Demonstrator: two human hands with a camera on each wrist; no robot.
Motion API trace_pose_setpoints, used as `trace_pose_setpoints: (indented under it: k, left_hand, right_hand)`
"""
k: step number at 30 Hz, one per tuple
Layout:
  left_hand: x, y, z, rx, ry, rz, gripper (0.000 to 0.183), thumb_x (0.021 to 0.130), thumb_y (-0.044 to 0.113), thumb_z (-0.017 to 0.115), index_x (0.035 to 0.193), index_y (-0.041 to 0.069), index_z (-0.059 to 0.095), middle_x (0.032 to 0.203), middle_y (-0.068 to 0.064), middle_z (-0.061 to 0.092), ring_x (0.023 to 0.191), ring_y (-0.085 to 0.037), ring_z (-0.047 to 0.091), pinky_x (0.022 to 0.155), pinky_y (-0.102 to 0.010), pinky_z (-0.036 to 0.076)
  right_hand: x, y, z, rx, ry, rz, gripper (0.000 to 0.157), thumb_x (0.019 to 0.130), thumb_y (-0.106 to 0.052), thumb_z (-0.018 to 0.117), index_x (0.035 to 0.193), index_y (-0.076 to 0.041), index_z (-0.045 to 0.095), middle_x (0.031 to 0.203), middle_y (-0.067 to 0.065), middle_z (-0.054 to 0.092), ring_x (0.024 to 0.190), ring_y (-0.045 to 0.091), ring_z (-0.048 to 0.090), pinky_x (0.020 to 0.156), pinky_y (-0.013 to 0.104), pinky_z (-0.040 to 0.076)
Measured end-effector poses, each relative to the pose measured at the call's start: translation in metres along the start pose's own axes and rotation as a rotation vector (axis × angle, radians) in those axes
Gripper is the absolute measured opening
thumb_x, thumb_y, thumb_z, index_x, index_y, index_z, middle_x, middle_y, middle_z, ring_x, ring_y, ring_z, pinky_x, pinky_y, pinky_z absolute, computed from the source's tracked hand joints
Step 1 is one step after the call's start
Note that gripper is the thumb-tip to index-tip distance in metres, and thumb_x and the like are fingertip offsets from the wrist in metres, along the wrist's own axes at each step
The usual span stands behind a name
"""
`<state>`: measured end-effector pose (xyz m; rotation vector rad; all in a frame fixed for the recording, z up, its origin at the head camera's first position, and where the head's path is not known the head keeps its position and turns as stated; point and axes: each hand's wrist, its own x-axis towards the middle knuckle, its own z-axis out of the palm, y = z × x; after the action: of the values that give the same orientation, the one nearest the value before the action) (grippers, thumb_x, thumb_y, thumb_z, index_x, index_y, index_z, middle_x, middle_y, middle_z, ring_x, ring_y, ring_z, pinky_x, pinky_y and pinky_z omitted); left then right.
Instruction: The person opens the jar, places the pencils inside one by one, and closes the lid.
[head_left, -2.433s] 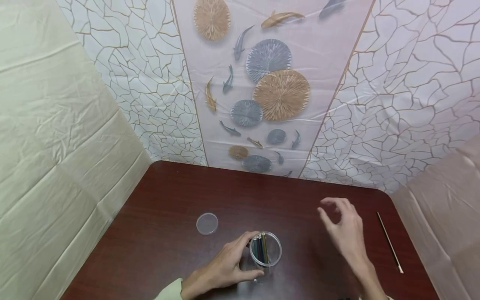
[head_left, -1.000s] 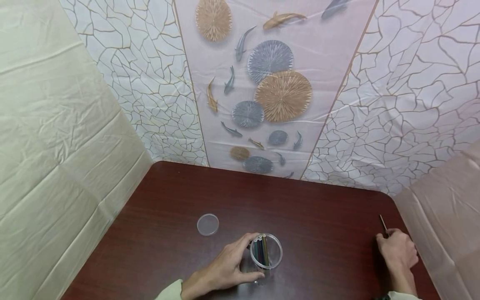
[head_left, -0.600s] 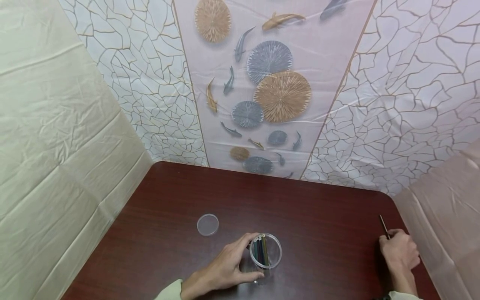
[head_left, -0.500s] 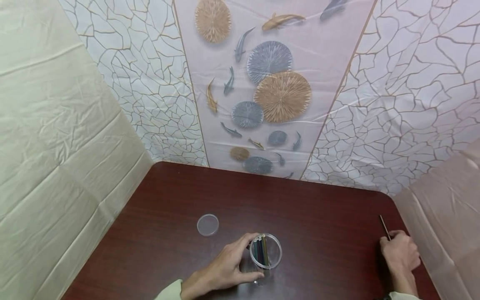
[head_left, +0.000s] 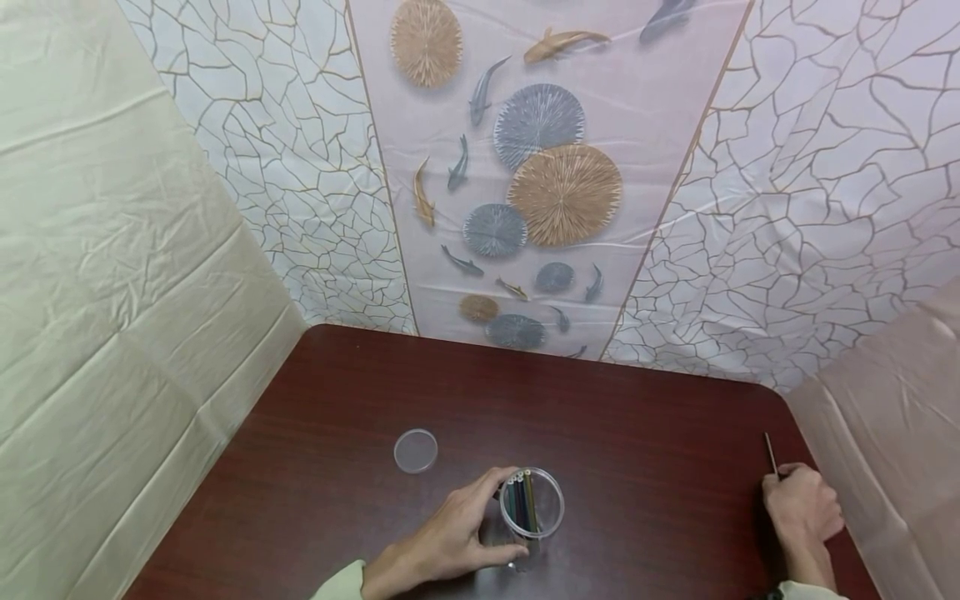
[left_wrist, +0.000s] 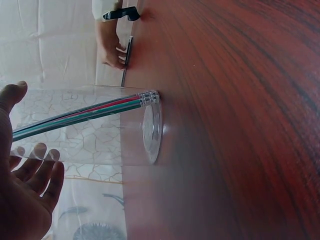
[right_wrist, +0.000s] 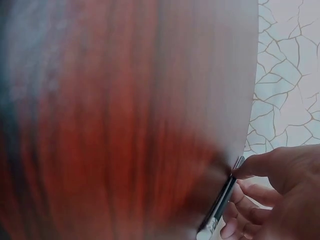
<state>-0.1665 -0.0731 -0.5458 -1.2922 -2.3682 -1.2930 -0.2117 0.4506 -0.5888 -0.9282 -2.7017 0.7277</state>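
My left hand (head_left: 457,527) holds a tall clear plastic jar (head_left: 560,510), which stands upright on the table with its top uncovered. Several dark, green and red pencils (left_wrist: 85,116) lean together inside it, their silver bands at the bottom in the left wrist view. Over at the table's right side, my right hand (head_left: 802,504) pinches a single dark pencil (right_wrist: 221,202) between thumb and fingers. The silver band and pale end of that pencil point toward the near side in the right wrist view. Its middle is partly hidden by the hand in the head view.
A clear round lid (head_left: 416,451) lies flat on the dark red wooden table (head_left: 337,392), left of the jar. Cream cloth (head_left: 90,333) hangs along the left side. Patterned cloth (head_left: 555,192) rises behind the back edge.
My right hand has moved from mid-air over the table to the far-right pencil and taken hold of it; lately both shift only slightly. The left hand and jar stay put.
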Motion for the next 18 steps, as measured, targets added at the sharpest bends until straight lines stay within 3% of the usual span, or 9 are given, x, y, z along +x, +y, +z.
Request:
trace_pose_setpoints:
  k: [6, 13, 18]
  left_hand:
    - [0.0, 0.0, 0.0, -0.006, -0.001, 0.002, 0.089, 0.088, 0.029, 0.09, 0.158, 0.017, 0.037, 0.141, 0.003, 0.058, 0.118, -0.01, 0.065, 0.095, -0.037, 0.059]
    - [0.001, 0.001, 0.0, -0.007, 0.005, 0.004, 0.092, 0.085, 0.025, 0.093, 0.158, 0.017, 0.037, 0.14, 0.003, 0.059, 0.118, -0.01, 0.065, 0.096, -0.034, 0.058]
    - [0.0, 0.001, 0.0, -0.007, 0.0, -0.003, 0.089, 0.088, 0.031, 0.09, 0.158, 0.017, 0.036, 0.138, 0.004, 0.059, 0.116, -0.01, 0.065, 0.095, -0.037, 0.059]
  right_hand:
    - [0.0, -0.005, -0.003, 0.006, 0.014, -0.022, 0.037, 0.094, -0.022, 0.059, 0.119, 0.004, 0.069, 0.12, 0.04, 0.064, 0.097, 0.065, 0.059, 0.068, 0.065, 0.044]
    - [-0.003, -0.025, -0.015, 0.01, 0.055, -0.054, 0.038, 0.093, -0.022, 0.055, 0.118, 0.003, 0.07, 0.117, 0.037, 0.066, 0.095, 0.063, 0.06, 0.064, 0.065, 0.044]
    - [-0.009, -0.042, -0.024, 0.046, 0.113, -0.101, 0.035, 0.093, -0.021, 0.058, 0.116, 0.002, 0.071, 0.111, 0.033, 0.069, 0.094, 0.063, 0.061, 0.063, 0.064, 0.042]
